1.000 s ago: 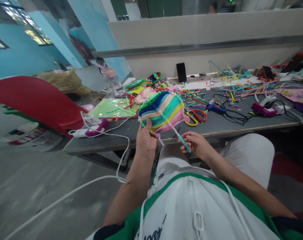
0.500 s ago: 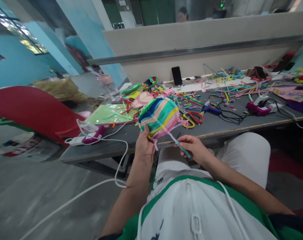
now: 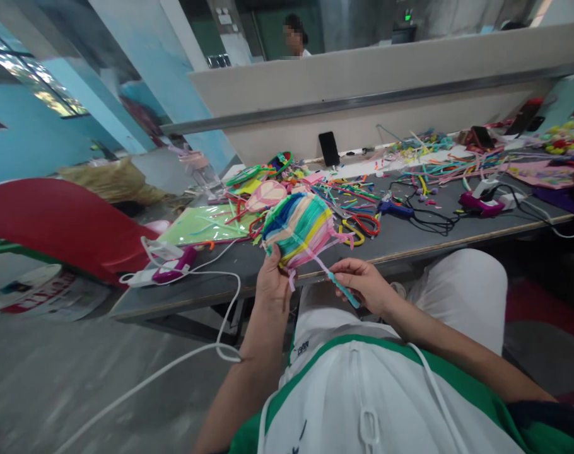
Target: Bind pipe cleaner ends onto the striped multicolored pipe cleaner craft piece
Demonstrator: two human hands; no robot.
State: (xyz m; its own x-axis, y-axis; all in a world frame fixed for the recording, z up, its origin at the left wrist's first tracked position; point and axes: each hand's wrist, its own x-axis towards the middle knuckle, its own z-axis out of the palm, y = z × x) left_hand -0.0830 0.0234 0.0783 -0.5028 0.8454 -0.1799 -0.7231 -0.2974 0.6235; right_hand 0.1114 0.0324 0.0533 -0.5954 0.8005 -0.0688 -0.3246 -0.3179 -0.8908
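A round piece with rainbow stripes of fuzzy stems (image 3: pixel 299 228) is held up over the table's front edge. My left hand (image 3: pixel 274 277) grips its lower left rim, thumb on the front face. From its lower side a pink stem runs down to a teal stem (image 3: pixel 346 291), which slants toward my lap. My right hand (image 3: pixel 360 282) pinches this teal stem near its upper end, with thumb and fingertips together. Short pink ends stick out at the piece's lower and right edges.
On the grey table (image 3: pixel 410 243) lie red and yellow-handled scissors (image 3: pixel 365 225), a blue glue gun (image 3: pixel 395 208), loose stems, a green sheet (image 3: pixel 202 225) and a propped phone (image 3: pixel 329 149). White cords with a purple plug (image 3: pixel 176 265) hang at the left. A person (image 3: pixel 296 38) is behind the partition.
The view has shifted slightly. Both hands keep their grips, and the teal stem's lower end hangs a little lower. The person behind the partition shows more fully.
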